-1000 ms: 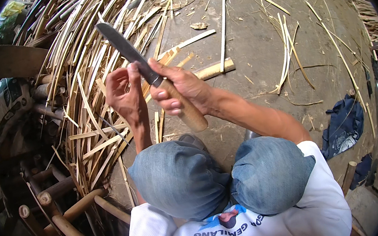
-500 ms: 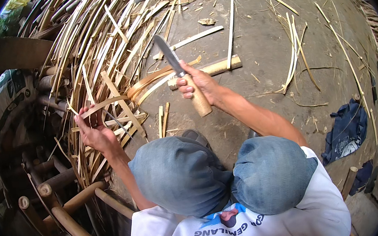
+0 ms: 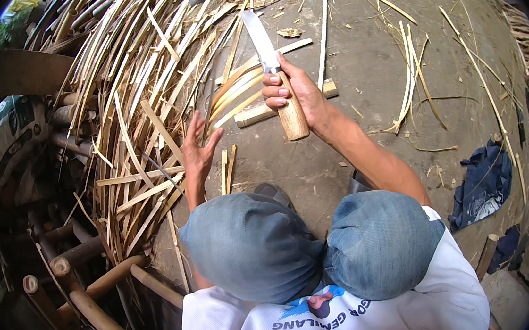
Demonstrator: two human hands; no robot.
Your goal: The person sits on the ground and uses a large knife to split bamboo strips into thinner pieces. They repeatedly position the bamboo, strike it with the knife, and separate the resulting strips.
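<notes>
In my right hand (image 3: 299,94) is a knife (image 3: 260,40), its wooden handle wrapped by my fingers and its broad blade pointing up and away. My left hand (image 3: 197,154) is raised with fingers apart, holding nothing, beside the right edge of a large heap of split bamboo strips (image 3: 140,81). Between my hands, a few curved strips (image 3: 238,94) lie near the blade and a split bamboo block (image 3: 253,114). The block rests on the ground, partly behind my right hand.
Bamboo pole frames (image 3: 110,323) stand at the lower left, below a white sack (image 3: 2,150). Loose thin strips (image 3: 409,79) lie on the ground (image 3: 355,46) to the right. A dark blue cloth (image 3: 482,184) lies at the far right.
My left hand has let go of a bamboo strip and moved right, opening its fingers. My right hand has shifted right and away, turning the knife so its blade shows bright.
</notes>
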